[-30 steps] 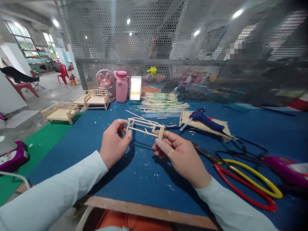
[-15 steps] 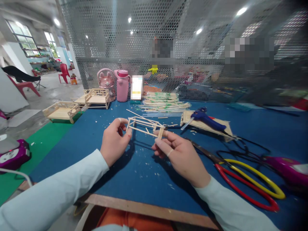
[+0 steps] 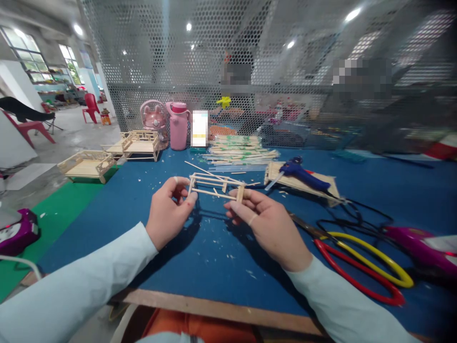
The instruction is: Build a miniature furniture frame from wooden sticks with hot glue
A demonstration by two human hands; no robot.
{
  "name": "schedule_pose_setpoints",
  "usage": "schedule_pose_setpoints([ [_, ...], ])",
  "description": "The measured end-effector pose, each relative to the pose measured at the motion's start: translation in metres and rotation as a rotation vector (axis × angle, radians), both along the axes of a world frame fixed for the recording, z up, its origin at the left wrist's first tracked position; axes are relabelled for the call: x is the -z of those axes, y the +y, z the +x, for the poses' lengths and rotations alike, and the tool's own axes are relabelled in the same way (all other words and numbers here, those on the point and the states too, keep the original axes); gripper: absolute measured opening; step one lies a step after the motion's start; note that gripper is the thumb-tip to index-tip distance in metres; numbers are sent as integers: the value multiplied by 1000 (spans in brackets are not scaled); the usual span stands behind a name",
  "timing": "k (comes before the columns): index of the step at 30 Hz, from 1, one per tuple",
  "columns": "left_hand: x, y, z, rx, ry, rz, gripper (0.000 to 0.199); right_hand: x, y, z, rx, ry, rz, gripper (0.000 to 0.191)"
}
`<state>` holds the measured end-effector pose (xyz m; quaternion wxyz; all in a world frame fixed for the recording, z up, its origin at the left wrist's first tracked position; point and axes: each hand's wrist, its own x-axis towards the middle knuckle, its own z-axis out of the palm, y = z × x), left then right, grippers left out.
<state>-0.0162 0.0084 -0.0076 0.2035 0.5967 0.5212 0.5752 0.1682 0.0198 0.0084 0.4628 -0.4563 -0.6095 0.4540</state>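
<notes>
Between my two hands is a small frame of thin wooden sticks [image 3: 214, 179], held above the blue table [image 3: 200, 267]. My left hand [image 3: 169, 209] pinches its left end between thumb and fingers. At the right end, my right hand [image 3: 271, 224] grips the upright post the same way. A loose stick [image 3: 198, 168] lies just behind the frame. Behind it is a pile of wooden sticks [image 3: 243, 151] with green marks. To the right, a blue glue gun [image 3: 307, 177] rests on a flat wooden piece [image 3: 276, 171].
Scissors [image 3: 360, 267] with red and yellow handles lie right of my right hand. Small stick-built furniture pieces [image 3: 87, 166] stand at the left. A pink bottle [image 3: 178, 126] and a lit phone [image 3: 200, 128] stand before the perforated metal screen [image 3: 143, 57]. Black cables run at right.
The stick frame has turned slightly and now looks more level, with both hands still on it. The whole view has shifted a little.
</notes>
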Motion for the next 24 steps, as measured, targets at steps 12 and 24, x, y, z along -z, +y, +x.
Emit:
schedule_pose_setpoints([
  [12, 0, -6, 5, 78, -6, -32, 19, 0, 8, 2, 38, 171, -7, 31],
  [24, -36, 10, -6, 300, 408, 97, 35, -64, 43, 11, -332, -333, 135, 11],
])
